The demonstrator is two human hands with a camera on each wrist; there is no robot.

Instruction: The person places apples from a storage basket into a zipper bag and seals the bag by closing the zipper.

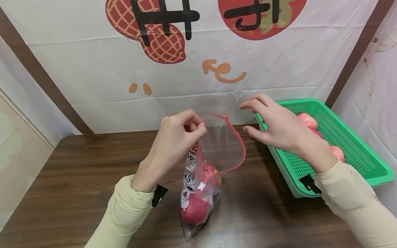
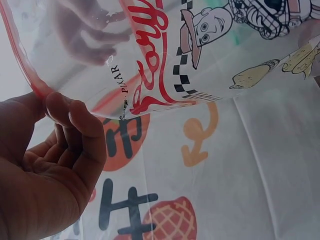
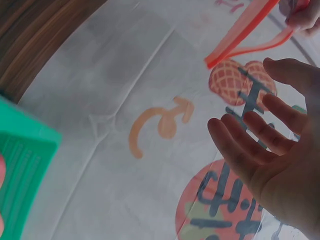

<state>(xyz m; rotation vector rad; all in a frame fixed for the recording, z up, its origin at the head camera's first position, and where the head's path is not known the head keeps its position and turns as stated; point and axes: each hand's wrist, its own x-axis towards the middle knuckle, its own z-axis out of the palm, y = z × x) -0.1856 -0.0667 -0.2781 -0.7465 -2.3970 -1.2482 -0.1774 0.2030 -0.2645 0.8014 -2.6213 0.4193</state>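
A clear zip bag with a red rim and printed cartoon figures hangs over the table, its mouth spread wide. My left hand pinches the bag's red rim between thumb and fingers; the left wrist view shows this pinch up close. Inside the bag, a red apple lies at the bottom with another apple above it. A white slider sits on the rim. My right hand, fingers spread and holding nothing, is just right of the bag's mouth, apart from it, over the basket's left edge.
On the right stands a green plastic basket with several apples in it, such as one apple near its back; my right forearm passes over it. The brown wooden table ends at a printed white curtain.
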